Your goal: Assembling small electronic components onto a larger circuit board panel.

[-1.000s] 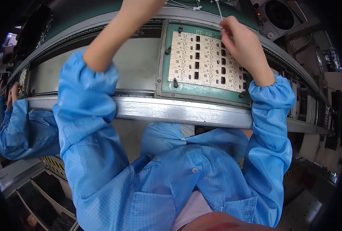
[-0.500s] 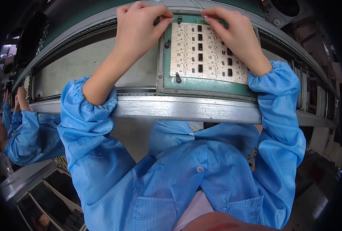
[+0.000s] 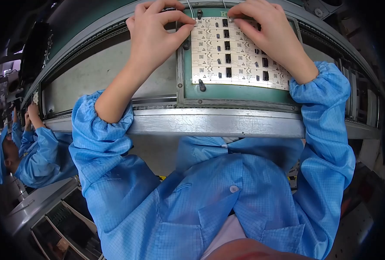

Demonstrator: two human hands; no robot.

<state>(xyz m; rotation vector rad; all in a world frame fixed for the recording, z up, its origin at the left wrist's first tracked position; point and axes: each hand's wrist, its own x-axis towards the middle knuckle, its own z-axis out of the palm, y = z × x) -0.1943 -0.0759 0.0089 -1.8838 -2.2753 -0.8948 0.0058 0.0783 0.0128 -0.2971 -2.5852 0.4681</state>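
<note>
A cream circuit board panel (image 3: 209, 56) with rows of printed markings and small black components lies in a green carrier (image 3: 240, 93) with black clamp knobs (image 3: 202, 86). My left hand (image 3: 155, 39) reaches to the panel's far left corner, thumb and forefinger pinched together. A thin white wire (image 3: 191, 8) runs down to those fingertips. My right hand (image 3: 270, 34) pinches at the panel's far edge, covering its far right part. Another thin wire (image 3: 224, 4) comes down near those fingers; what they hold is too small to make out.
A metal rail (image 3: 214, 122) runs along the near side of the conveyor line. Left of the carrier lies a grey flat surface (image 3: 93, 73). At the far left, another person in a blue sleeve (image 3: 45, 149) works at the same line. Trays (image 3: 67, 225) stand at the lower left.
The view has shifted slightly, so the carrier sits a little higher. Both hands stay pinched at the panel's far edge, with the left fingertips now at its corner.
</note>
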